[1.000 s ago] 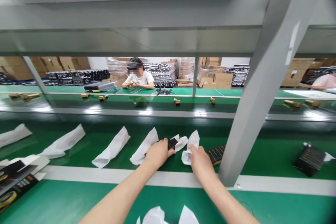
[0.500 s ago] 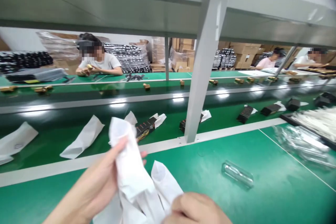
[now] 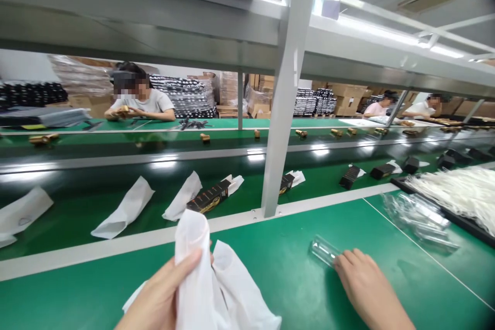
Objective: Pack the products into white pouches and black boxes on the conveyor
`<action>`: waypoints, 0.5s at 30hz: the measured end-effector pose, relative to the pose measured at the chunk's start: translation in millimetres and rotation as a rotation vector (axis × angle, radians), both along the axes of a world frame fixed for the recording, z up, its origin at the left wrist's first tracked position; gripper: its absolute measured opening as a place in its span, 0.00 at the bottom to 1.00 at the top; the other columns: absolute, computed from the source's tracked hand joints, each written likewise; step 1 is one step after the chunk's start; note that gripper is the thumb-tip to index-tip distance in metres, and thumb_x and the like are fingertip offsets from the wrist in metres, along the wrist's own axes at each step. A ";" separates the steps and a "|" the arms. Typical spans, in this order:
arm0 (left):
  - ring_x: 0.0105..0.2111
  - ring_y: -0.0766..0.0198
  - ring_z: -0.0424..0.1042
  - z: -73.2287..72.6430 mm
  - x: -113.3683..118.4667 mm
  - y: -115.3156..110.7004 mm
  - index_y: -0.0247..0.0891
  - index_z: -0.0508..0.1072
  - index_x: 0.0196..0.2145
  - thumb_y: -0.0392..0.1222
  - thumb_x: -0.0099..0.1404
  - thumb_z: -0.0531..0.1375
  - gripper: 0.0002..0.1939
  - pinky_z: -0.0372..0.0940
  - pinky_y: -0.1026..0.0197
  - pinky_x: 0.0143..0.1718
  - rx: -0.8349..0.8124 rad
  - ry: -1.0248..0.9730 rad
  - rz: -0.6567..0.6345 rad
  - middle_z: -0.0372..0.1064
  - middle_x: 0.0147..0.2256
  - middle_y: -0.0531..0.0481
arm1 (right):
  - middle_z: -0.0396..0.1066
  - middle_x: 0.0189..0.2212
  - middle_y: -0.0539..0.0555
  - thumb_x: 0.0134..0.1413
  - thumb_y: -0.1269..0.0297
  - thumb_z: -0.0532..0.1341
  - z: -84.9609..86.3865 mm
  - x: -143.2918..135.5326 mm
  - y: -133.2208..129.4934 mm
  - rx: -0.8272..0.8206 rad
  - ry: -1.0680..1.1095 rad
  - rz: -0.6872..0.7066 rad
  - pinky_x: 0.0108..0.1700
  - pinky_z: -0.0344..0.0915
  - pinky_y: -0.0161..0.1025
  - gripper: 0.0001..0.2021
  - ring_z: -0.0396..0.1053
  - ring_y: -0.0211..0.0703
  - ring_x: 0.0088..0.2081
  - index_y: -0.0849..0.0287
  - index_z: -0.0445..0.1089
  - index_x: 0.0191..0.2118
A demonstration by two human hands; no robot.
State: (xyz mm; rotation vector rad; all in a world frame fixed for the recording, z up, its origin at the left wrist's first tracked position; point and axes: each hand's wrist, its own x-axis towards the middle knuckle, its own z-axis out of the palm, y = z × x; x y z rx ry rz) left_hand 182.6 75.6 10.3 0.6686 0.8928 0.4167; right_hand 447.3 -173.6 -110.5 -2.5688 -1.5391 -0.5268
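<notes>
My left hand is closed on a white sleeve-like bag, its rounded end pointing up and the thumb pressed along its side. More white bags lie on the green table just right of that hand. At the right, my right hand has its fingers closed over the near end of a clear plastic tube, which lies on the table top. The fingertips on the far side of the tube are hidden.
White bags and black printed boxes lie on the green belt ahead. A metal post rises at the table's edge. Clear plastic pieces and a black tray of white strands are at right. Co-workers sit opposite.
My right hand has gone from the white bags over to the clear tube on the right and taken hold of its end. My left hand still holds a white bag, now lower in view.
</notes>
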 end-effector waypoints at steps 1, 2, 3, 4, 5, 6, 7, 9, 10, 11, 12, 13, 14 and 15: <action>0.30 0.53 0.75 2.7 1.5 -5.0 0.41 0.69 0.48 0.42 0.55 0.64 0.21 0.72 0.50 0.34 0.005 0.011 0.004 0.74 0.30 0.48 | 0.66 0.26 0.53 0.60 0.67 0.53 1.3 -0.6 2.3 0.008 0.013 -0.014 0.34 0.56 0.45 0.10 0.64 0.49 0.30 0.57 0.67 0.28; 0.29 0.53 0.75 5.8 2.3 -8.9 0.40 0.69 0.48 0.40 0.55 0.64 0.22 0.72 0.51 0.34 0.019 0.025 0.007 0.74 0.29 0.48 | 0.66 0.25 0.53 0.60 0.66 0.53 2.8 -0.3 3.8 0.015 0.032 -0.027 0.34 0.57 0.45 0.10 0.64 0.48 0.30 0.57 0.66 0.28; 0.29 0.53 0.75 8.8 2.7 -11.8 0.40 0.69 0.48 0.38 0.54 0.65 0.23 0.72 0.52 0.33 0.038 0.045 0.007 0.74 0.29 0.49 | 0.66 0.25 0.53 0.59 0.64 0.54 4.4 1.0 4.3 0.019 0.056 -0.038 0.34 0.58 0.45 0.10 0.64 0.48 0.29 0.57 0.65 0.27; 0.30 0.53 0.76 11.6 2.7 -14.0 0.39 0.69 0.48 0.36 0.52 0.66 0.24 0.72 0.53 0.34 0.060 0.065 0.009 0.75 0.29 0.48 | 0.66 0.24 0.52 0.59 0.63 0.55 5.9 3.1 3.7 0.019 0.085 -0.044 0.33 0.59 0.44 0.10 0.64 0.47 0.29 0.57 0.65 0.26; 0.31 0.52 0.76 13.9 2.4 -15.7 0.39 0.69 0.48 0.34 0.51 0.67 0.25 0.72 0.53 0.34 0.081 0.078 0.018 0.75 0.30 0.48 | 0.67 0.23 0.51 0.58 0.62 0.57 7.6 6.0 2.0 0.016 0.119 -0.044 0.32 0.60 0.42 0.11 0.65 0.46 0.28 0.57 0.65 0.25; 0.32 0.51 0.76 15.5 2.2 -17.1 0.38 0.69 0.48 0.35 0.51 0.67 0.26 0.72 0.53 0.34 0.098 0.077 0.034 0.76 0.32 0.47 | 0.67 0.23 0.50 0.57 0.61 0.58 9.7 9.6 -0.6 0.010 0.154 -0.038 0.31 0.61 0.41 0.11 0.66 0.44 0.28 0.56 0.65 0.25; 0.34 0.50 0.76 16.2 2.0 -18.2 0.38 0.69 0.48 0.37 0.51 0.67 0.26 0.72 0.53 0.35 0.108 0.062 0.049 0.76 0.33 0.46 | 0.68 0.22 0.49 0.57 0.59 0.58 12.8 13.4 -3.7 0.002 0.190 -0.026 0.31 0.63 0.39 0.12 0.67 0.43 0.27 0.55 0.65 0.24; 0.36 0.49 0.76 15.0 2.3 -19.9 0.37 0.69 0.49 0.41 0.53 0.67 0.26 0.72 0.52 0.35 0.118 0.023 0.069 0.76 0.36 0.44 | 0.70 0.22 0.47 0.58 0.55 0.57 23.5 19.5 -8.3 -0.007 0.249 -0.003 0.29 0.65 0.35 0.14 0.69 0.40 0.26 0.54 0.66 0.24; 0.38 0.49 0.76 12.9 3.1 -20.5 0.38 0.69 0.50 0.42 0.53 0.67 0.26 0.72 0.52 0.36 0.120 0.003 0.075 0.76 0.38 0.43 | 0.70 0.22 0.47 0.59 0.53 0.55 31.3 20.0 -8.0 0.013 0.268 -0.004 0.28 0.66 0.34 0.15 0.69 0.39 0.26 0.53 0.67 0.25; 0.41 0.49 0.75 9.7 4.3 -21.1 0.38 0.68 0.50 0.42 0.53 0.66 0.26 0.72 0.52 0.38 0.121 -0.013 0.086 0.75 0.40 0.43 | 0.71 0.22 0.47 0.60 0.52 0.54 40.6 17.2 -4.8 0.059 0.273 -0.014 0.26 0.66 0.33 0.16 0.69 0.39 0.25 0.52 0.67 0.26; 0.44 0.50 0.74 5.5 6.0 -21.6 0.38 0.68 0.51 0.43 0.54 0.66 0.27 0.71 0.53 0.41 0.121 -0.025 0.101 0.75 0.42 0.42 | 0.71 0.23 0.47 0.60 0.51 0.53 50.9 10.2 1.9 0.124 0.267 -0.017 0.25 0.66 0.32 0.15 0.70 0.38 0.25 0.52 0.68 0.28; 0.46 0.51 0.72 0.4 8.2 -22.2 0.39 0.67 0.52 0.44 0.55 0.65 0.27 0.69 0.53 0.44 0.123 -0.038 0.122 0.74 0.44 0.42 | 0.71 0.24 0.47 0.59 0.50 0.53 61.5 -1.6 12.3 0.209 0.252 -0.011 0.23 0.66 0.32 0.15 0.70 0.38 0.24 0.51 0.68 0.29; 0.49 0.52 0.70 -5.7 10.7 -23.1 0.39 0.66 0.52 0.47 0.57 0.64 0.26 0.66 0.54 0.47 0.133 -0.060 0.142 0.73 0.46 0.42 | 0.72 0.25 0.47 0.59 0.50 0.54 71.5 -18.2 26.2 0.298 0.219 0.018 0.24 0.66 0.32 0.13 0.70 0.38 0.25 0.51 0.68 0.32; 0.51 0.53 0.68 -12.4 13.4 -24.4 0.40 0.66 0.52 0.49 0.58 0.62 0.26 0.64 0.54 0.50 0.158 -0.096 0.152 0.72 0.47 0.41 | 0.72 0.28 0.48 0.59 0.53 0.55 80.0 -38.6 42.9 0.345 0.201 0.118 0.27 0.67 0.32 0.11 0.71 0.38 0.27 0.51 0.68 0.34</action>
